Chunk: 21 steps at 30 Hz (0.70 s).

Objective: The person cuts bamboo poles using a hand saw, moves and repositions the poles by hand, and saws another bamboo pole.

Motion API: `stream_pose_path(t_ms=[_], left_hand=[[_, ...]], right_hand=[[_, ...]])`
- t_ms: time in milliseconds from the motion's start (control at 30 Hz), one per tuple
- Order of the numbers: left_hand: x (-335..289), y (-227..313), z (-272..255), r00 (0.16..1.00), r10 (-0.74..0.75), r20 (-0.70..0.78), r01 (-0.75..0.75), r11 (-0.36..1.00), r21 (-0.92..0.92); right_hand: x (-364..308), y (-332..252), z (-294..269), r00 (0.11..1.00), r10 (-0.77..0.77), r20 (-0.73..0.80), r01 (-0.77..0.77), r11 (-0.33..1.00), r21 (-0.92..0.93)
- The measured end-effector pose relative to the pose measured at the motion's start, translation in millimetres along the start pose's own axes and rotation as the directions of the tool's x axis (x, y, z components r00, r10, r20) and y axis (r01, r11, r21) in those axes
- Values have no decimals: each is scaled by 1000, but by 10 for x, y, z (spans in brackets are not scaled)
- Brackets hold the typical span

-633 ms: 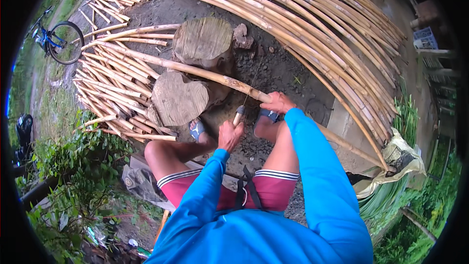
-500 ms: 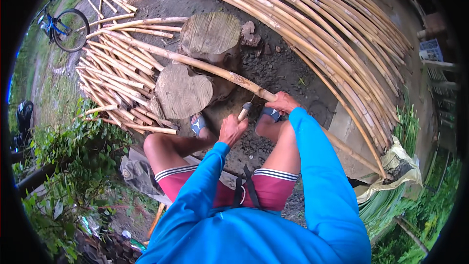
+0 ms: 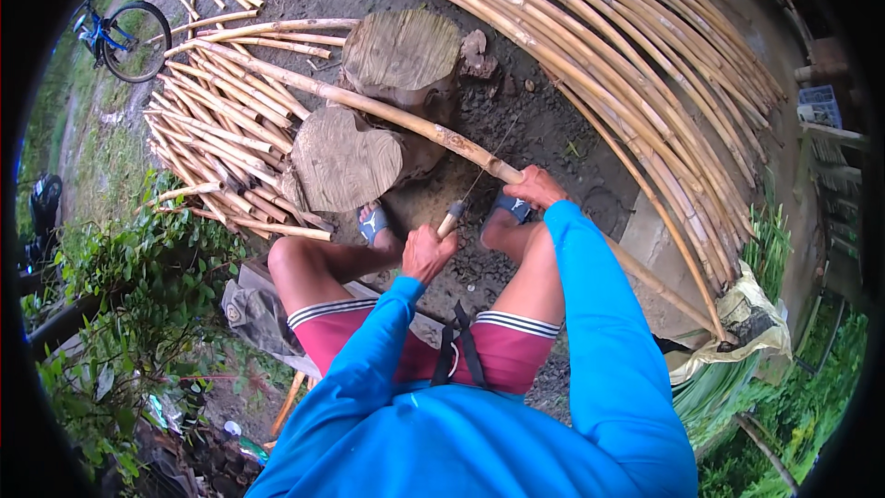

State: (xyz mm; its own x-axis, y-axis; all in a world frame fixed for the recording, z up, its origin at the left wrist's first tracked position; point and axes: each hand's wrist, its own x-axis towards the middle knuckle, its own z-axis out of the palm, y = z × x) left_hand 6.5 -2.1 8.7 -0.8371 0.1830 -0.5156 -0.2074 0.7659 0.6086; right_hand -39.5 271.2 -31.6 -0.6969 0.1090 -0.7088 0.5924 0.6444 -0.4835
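Observation:
My left hand (image 3: pixel 429 253) is closed round the pale handle of a saw (image 3: pixel 453 218). Its thin dark blade, seen almost edge-on, crosses a long bamboo pole (image 3: pixel 369 108) near the pole's middle. Just to the right of the blade, my right hand (image 3: pixel 536 188) grips that pole from above. The pole slants from the stacked pieces at the far left, past the tree stumps and under my right forearm, toward the lower right. Below the pole, the saw's handle points down toward my lap.
Two tree stumps (image 3: pixel 343 164) stand ahead, between my feet and the cut bamboo pieces (image 3: pixel 217 134) piled at left. Long bamboo poles (image 3: pixel 590 41) lie in a wide row at right. A blue bicycle (image 3: pixel 120 41) is at far left; a pale sack (image 3: pixel 751 314) lies at lower right.
My left hand has drawn the saw back toward me and slightly left, so more blade shows across the pole. My right hand keeps its grip; the view has shifted slightly.

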Motion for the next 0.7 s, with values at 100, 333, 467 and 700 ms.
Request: stream_pose_path(t_ms=[100,333,467,700], left_hand=[[-333,-282,-5,997,56,-45,-56,998,-9],[-3,63,119,997,16,-71,-17,1000,-18],[16,-12,126,992,-24,-123,28,999,32],[-163,-283,188,997,41,-64,-40,999,11]], right_hand=[[-24,19,-5,999,-38,-31,37,999,-29],[41,29,60,986,-114,-119,96,985,-141],[-20,-111,-9,1000,22,-8,-23,992,-128],[-2,-39,13,996,-22,-82,9,986,-164]])
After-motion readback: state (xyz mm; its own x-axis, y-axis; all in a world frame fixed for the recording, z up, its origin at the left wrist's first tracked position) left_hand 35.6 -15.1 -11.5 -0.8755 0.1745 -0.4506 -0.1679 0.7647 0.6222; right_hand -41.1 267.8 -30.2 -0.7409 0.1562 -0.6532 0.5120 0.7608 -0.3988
